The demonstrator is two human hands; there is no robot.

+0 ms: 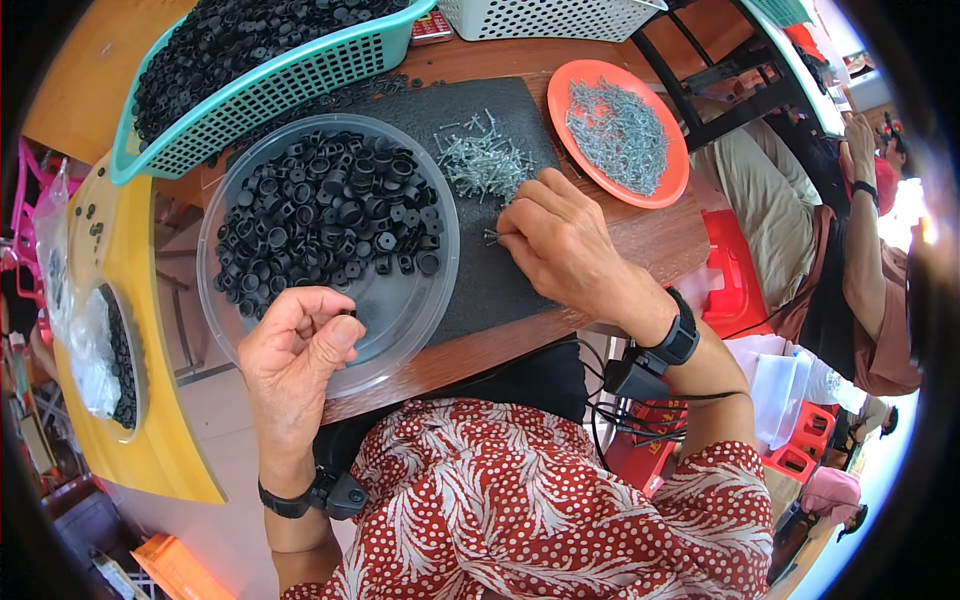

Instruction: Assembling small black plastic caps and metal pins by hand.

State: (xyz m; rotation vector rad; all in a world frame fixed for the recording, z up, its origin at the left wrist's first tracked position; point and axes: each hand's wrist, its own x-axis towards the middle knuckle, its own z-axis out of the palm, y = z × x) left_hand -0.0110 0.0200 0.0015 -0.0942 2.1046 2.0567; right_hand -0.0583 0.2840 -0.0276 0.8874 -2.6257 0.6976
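Observation:
My left hand (300,345) pinches a small black plastic part (348,313) between thumb and forefinger, over the near rim of a round clear tub (440,290). Inside the tub lie many black plastic caps (330,200), small and ring-like. My right hand (565,235) is closed with fingertips down at the dark mat (500,300), holding a few silver screws (490,237) whose ends stick out to the left. A loose pile of silver screws (485,160) lies on the mat just beyond my right fingers.
An orange plate (560,110) full of screws sits at the back right. A teal basket (270,95) heaped with black parts stands at the back left, beside a white basket (550,18). A yellow table (170,440) is at the left. Another person (850,250) sits at the right.

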